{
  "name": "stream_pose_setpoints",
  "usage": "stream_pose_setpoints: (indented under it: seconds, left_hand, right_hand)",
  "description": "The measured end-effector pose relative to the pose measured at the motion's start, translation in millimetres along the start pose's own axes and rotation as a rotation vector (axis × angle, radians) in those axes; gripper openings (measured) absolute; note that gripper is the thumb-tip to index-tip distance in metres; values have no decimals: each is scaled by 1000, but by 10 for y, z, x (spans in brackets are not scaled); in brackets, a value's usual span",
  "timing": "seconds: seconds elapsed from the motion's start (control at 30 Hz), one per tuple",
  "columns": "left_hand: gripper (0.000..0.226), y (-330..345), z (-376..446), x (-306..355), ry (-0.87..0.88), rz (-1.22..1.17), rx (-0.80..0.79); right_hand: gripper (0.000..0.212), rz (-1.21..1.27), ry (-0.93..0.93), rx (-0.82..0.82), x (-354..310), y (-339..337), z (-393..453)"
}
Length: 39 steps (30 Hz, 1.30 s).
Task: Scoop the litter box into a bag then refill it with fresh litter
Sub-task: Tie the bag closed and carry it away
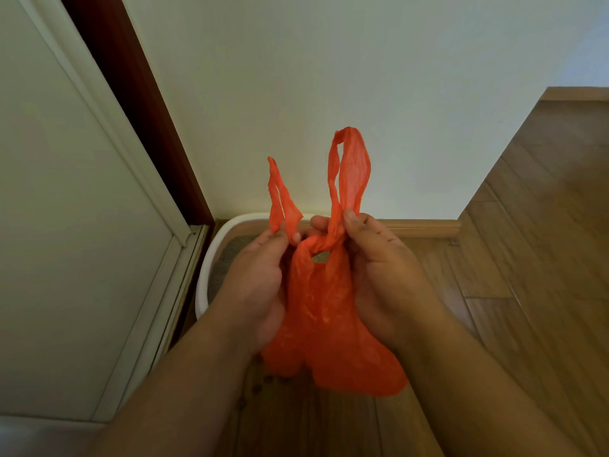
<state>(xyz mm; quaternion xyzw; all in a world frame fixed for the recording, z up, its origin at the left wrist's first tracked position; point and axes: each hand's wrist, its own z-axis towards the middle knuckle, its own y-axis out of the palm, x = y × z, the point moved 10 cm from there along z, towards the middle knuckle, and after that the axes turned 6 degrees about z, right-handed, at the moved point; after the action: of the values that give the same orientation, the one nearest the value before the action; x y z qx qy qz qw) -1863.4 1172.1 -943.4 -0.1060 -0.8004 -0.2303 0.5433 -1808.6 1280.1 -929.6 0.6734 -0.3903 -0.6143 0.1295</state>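
Left hand (255, 278) and right hand (384, 275) both closed, pinching the crossed handles of the orange bag (324, 324), hanging between the palms. White litter box (211, 258) on the wooden floor (527, 258) at 11 o'clock, mostly hidden behind hands and bag. Door frame (138, 103) at 10 o'clock.

We face a plain, pale wall (329, 77) that fills the upper middle of the view. To the left of this wall runs a dark reddish-brown door frame (131, 103), slanting down to the floor, and left of the frame sits a white panelled door (59, 192). Along the foot of the wall runs a light wooden skirting board (425, 227). To the wall's right, where it ends at a corner, a wooden plank floor (543, 225) stretches away and continues below. The light is soft and dim.
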Motion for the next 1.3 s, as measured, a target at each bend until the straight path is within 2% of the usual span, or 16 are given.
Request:
stream_pose_setpoints:
  seconds: [0.1,0.27,0.43,0.63,0.77,0.87,1.0,1.13,1.23,1.3]
  left_hand:
    - [38,-162,75,-53,-20,87,68]
    - [35,-463,219,-140,-26,2,228]
    - [37,-553,286,-253,-45,90,270]
    - [29,-737,286,-229,-82,-229,394]
    - [30,-942,294,-207,-82,-61,475]
    - [27,-766,306,-164,-25,55,404]
    - [21,-435,225,-106,-11,-100,229]
    - [22,-281,142,-31,110,99,136]
    - [20,-236,112,2,147,216,111]
    - [20,-229,88,67,189,239,131]
  right_hand:
    - [26,-1,-10,30,-14,-22,3]
    - [20,-7,-7,160,-59,-243,67]
    - [20,-100,63,174,55,-289,88]
    - [17,-67,60,202,-107,-425,89]
    - [22,-195,46,221,-90,-460,51]
    - [31,-200,-23,262,-128,-478,36]
    - [32,-208,-75,261,-255,-484,8]
    - [31,-165,-49,310,-212,-533,19]
    - [18,-4,11,192,-80,-410,80]
    - [35,-72,5,96,-37,-329,113]
